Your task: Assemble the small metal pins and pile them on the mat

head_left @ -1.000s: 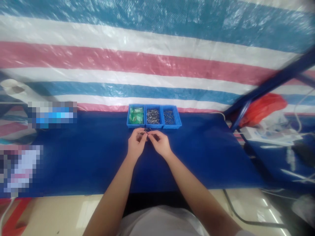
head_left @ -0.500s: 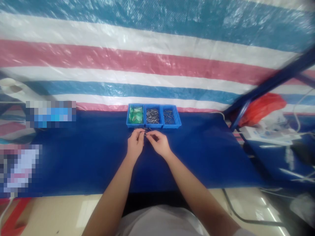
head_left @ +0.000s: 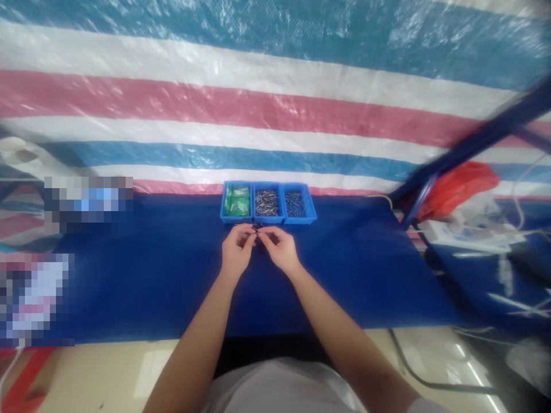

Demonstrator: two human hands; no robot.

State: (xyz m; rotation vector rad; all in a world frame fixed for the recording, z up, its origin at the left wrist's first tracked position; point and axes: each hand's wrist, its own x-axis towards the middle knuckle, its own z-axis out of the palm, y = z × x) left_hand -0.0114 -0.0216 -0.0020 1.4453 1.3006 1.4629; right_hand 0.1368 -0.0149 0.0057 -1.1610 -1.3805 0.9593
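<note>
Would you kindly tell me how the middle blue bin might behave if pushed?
The middle blue bin would probably keep its shape, judging by its straight, rigid-looking walls. Holding many slender metal-looking pieces, it may feel heavy for its size. Being low and broad, it seems more apt to slide than tip.

Striped sheet (head_left: 258, 109) along the far side, white roll (head_left: 45, 164) at far left, red bag (head_left: 465, 186) at far right.
</note>
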